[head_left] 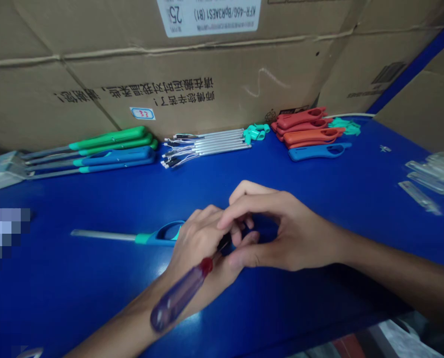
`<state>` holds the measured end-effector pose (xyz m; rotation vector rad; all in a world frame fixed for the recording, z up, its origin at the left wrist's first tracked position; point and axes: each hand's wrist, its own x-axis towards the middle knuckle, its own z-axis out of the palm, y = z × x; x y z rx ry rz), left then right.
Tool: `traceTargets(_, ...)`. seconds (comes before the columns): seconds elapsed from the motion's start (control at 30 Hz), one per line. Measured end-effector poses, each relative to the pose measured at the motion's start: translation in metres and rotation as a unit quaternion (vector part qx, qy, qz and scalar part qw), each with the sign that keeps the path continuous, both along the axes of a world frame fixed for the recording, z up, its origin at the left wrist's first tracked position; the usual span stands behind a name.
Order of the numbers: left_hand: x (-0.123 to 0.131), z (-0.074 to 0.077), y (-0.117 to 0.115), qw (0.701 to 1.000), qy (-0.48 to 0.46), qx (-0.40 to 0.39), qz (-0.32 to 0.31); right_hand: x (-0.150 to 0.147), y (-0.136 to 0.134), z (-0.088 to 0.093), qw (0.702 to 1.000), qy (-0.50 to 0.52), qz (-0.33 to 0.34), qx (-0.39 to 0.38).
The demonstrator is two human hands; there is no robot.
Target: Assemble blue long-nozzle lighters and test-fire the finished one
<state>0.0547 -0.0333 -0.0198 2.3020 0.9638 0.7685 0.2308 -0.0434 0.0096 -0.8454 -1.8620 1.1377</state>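
Blue workbench (95, 278), left hand (201, 243) against right hand (281, 233)

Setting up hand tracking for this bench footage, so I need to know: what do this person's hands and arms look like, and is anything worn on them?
The left hand and right hand are bare, with no gloves, rings, or wristbands visible. The left forearm and right forearm show no sleeves, cables, or markers.

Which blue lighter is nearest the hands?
The teal-collared utility lighter lying alone at the left hand; the other blue ones sit back near the carton.
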Motion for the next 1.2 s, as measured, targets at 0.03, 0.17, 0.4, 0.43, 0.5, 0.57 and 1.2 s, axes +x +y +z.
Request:
traceTargets(0.03,0.0,0.001,0.002,1.0,0.012,0.005,-0.003,-0.002,-0.002,0.0,1.0,-0.003,-0.001,0.019)
traceTargets(0.17,0.001,0.002,0.008,0.994,0.103,0.032,-0.019,-0.011,-0.009,0.001,0.996,-0.024,-0.011,0.083)
traceTargets(0.4,0.001,0.007,-0.004,0.988,0.157,0.013,-0.008,-0.01,-0.011,0.002,0.995,-0.019,0.004,0.097)
traceTargets(0.43,0.0,0.01,-0.005,0.988,0.157,0.001,-0.01,-0.008,-0.01,0.003,0.995,-0.019,0.011,0.094)
traceTargets(0.5,-0.002,0.018,-0.007,0.987,0.156,-0.025,-0.022,-0.005,-0.008,0.004,0.995,-0.026,0.026,0.09)
traceTargets(0.57,-0.004,0.024,-0.007,0.986,0.154,-0.055,-0.03,-0.002,-0.007,0.005,0.995,-0.034,0.034,0.09)
traceTargets(1.2,-0.002,0.007,-0.01,0.986,0.008,-0.159,-0.043,0.001,-0.006,0.007,0.997,-0.019,0.064,0.036)
